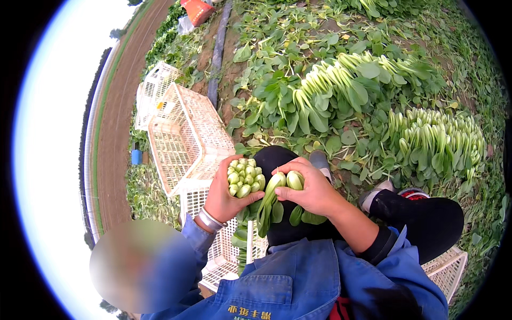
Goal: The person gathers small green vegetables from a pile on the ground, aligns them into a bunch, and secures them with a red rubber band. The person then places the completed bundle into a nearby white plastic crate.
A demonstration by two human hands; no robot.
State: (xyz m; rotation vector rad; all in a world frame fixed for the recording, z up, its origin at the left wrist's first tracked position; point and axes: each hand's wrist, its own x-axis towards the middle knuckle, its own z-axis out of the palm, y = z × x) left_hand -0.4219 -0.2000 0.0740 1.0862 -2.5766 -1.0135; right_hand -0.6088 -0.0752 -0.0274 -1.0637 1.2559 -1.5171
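While gripped, bok choy (246,178) between hands (266,194)

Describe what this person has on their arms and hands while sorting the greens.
Both hands are bare, with no gloves. The left hand has a silver metal bangle at the wrist, above a blue work-jacket cuff. The right hand leads into a bare forearm; its blue jacket sleeve is pushed up, with a black inner sleeve showing at the edge.

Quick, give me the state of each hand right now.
Left hand: closed around a bundle of small green bok choy with pale cut stems.
Right hand: closed on a single leafy green bok choy head.
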